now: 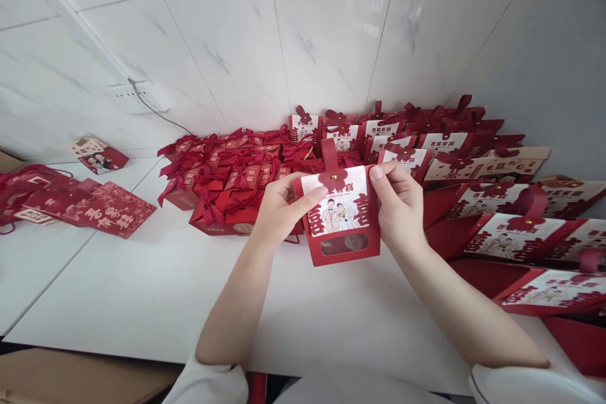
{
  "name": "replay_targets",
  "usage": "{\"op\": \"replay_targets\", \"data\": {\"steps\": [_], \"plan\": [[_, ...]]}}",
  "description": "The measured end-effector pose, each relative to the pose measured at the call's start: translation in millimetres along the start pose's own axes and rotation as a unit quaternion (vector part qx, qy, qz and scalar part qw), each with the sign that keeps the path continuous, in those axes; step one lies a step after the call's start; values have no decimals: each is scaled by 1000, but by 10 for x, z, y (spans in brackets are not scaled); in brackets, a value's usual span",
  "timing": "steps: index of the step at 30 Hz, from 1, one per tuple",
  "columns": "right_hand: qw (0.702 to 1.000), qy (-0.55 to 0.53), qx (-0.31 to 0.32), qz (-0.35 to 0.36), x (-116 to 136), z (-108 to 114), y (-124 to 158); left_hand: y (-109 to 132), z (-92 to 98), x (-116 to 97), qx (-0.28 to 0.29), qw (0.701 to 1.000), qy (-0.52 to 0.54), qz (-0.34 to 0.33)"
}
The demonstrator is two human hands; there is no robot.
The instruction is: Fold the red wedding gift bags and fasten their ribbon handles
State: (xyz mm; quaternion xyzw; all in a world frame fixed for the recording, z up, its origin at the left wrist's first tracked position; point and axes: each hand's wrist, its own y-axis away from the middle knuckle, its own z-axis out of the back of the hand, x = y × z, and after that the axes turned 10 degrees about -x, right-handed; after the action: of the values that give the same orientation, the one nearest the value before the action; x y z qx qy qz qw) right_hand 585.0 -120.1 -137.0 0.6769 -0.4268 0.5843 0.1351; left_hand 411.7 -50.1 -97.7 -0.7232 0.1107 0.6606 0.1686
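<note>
Between my two hands a red gift box (pixel 344 251) is held up above the table, tilted slightly. Its white front flap shows a cartoon couple and red characters, with a small window below and a ribbon loop on top. My left hand (pixel 284 205) grips its left side, thumb pressed on the flap near the flower-shaped clasp. On the right edge, my right hand (pixel 400 199) pinches the box near its upper corner. The fingers behind the box are partly hidden.
Small red boxes with bows (pixel 222 170) are packed together behind my left hand. Many similar gift boxes (pixel 514 237) stand in rows on the right. Flat red bags (pixel 118 208) and a small box (pixel 99 154) lie left on the white table (pixel 156 290). A tiled wall (pixel 227 31) rises behind.
</note>
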Motion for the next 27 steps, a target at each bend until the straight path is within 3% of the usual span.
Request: {"op": "replay_targets", "data": {"steps": [6, 10, 14, 20, 27], "plan": [[998, 46, 26, 46, 31, -17, 35, 12, -69, -30, -60, 997, -48, 9], [997, 44, 36, 46, 42, -24, 37, 15, -97, -28, -65, 996, -60, 23], [998, 7, 66, -1, 59, -25, 34, 27, -78, -7, -74, 996, -57, -5], [986, -21, 142, -84, 76, -23, 41, 21, -3, -15, -37, 998, -48, -13], [973, -53, 156, -160, 4, 0, 19, 2, -3, 3, -35, 999, -32, -6]]}}
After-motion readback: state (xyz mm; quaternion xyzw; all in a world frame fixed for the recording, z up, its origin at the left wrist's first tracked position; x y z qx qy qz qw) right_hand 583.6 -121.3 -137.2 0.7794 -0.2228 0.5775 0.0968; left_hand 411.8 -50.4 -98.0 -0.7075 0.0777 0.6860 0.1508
